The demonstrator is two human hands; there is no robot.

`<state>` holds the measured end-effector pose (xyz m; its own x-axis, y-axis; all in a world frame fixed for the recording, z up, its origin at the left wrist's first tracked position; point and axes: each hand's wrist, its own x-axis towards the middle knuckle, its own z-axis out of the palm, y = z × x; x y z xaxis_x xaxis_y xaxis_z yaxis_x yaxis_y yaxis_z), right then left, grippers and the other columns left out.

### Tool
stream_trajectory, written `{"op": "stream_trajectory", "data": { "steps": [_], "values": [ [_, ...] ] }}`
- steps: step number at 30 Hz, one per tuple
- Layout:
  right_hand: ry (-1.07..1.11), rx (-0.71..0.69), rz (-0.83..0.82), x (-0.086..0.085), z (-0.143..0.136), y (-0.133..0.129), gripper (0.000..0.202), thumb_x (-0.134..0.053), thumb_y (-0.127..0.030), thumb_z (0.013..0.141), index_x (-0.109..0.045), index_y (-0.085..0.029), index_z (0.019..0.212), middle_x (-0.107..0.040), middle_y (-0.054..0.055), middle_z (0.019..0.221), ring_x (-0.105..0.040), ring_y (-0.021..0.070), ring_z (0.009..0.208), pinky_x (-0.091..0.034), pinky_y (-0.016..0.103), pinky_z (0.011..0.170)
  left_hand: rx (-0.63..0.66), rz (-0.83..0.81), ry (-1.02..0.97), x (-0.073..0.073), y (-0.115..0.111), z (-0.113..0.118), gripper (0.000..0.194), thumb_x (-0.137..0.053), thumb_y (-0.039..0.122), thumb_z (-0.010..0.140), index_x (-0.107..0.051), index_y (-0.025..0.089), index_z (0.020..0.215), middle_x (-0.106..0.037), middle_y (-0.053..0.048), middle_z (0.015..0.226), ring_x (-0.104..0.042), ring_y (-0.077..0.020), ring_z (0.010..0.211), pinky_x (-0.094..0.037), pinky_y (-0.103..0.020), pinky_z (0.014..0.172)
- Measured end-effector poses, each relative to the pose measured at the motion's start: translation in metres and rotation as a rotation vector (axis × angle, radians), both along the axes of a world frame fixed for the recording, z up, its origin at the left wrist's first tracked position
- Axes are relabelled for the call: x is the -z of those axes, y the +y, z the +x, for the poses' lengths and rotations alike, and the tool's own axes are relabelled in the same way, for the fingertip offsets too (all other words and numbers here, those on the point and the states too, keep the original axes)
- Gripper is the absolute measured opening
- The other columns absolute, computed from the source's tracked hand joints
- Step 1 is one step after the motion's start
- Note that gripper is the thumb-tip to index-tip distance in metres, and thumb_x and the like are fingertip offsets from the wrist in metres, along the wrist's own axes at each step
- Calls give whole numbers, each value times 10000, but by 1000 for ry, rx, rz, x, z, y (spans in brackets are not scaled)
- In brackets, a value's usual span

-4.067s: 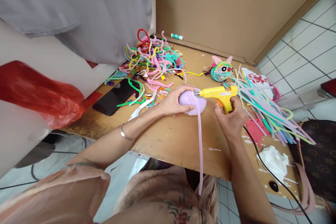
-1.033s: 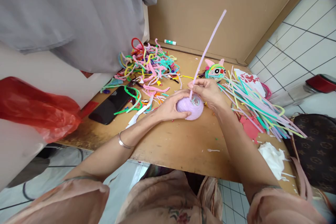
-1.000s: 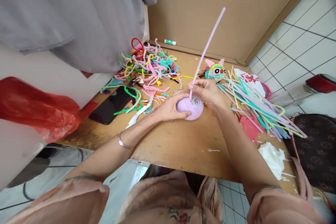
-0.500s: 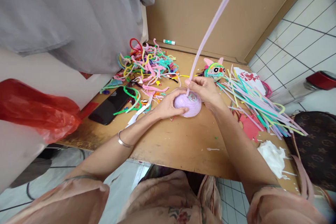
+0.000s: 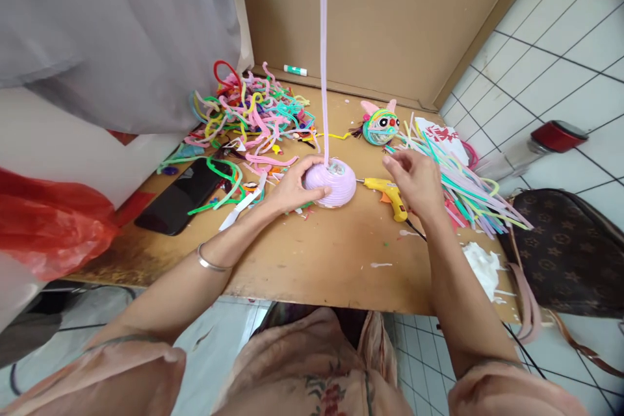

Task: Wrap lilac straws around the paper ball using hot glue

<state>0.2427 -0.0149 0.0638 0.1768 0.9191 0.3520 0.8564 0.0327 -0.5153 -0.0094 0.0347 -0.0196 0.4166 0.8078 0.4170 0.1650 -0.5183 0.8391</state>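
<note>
My left hand [image 5: 298, 187] grips the left side of a round ball wrapped in lilac pipe cleaner [image 5: 332, 187]. A patch at the ball's top is not wrapped, and a long lilac strand [image 5: 324, 52] rises from there out of view. My right hand [image 5: 415, 179] hovers to the right of the ball, fingers curled; whether it holds anything small cannot be seen. Between hand and ball lies a yellow glue gun [image 5: 387, 194], its nozzle pointing at the ball.
Tangled pipe cleaners [image 5: 258, 110] and a black phone [image 5: 178, 198] lie on the left. Behind stands a decorated ball with pink ears [image 5: 380, 125]. Straight pipe cleaners [image 5: 468, 188], white crumpled material [image 5: 482, 270] and a brown bag [image 5: 568, 250] are on the right.
My right hand has let go of the lilac strand and moved right. The strand now stands nearly upright, and the yellow glue gun has come into view. My left hand still grips the ball.
</note>
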Motion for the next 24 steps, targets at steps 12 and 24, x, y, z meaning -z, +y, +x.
{"op": "stream_trajectory", "data": {
  "steps": [12, 24],
  "values": [
    [-427, 356, -552, 49, 9, -8, 606, -588, -588, 860, -698, -81, 1173, -737, 251, 1163, -707, 384, 1102, -531, 395, 812, 9, -49, 56, -4, -2, 0, 622, -722, 425, 710, -565, 158, 1250, -637, -149, 1354, -606, -319, 1257, -469, -476, 1098],
    [145, 371, -76, 38, 28, -8, 352, -630, -490, 678, -680, -170, 817, -629, 34, 696, -552, 199, 641, -395, 316, 610, 91, 160, 86, -2, 2, -4, 585, -698, 483, 796, -570, 185, 1283, -558, -176, 1463, -525, -337, 1378, -397, -550, 1177]
  ]
}}
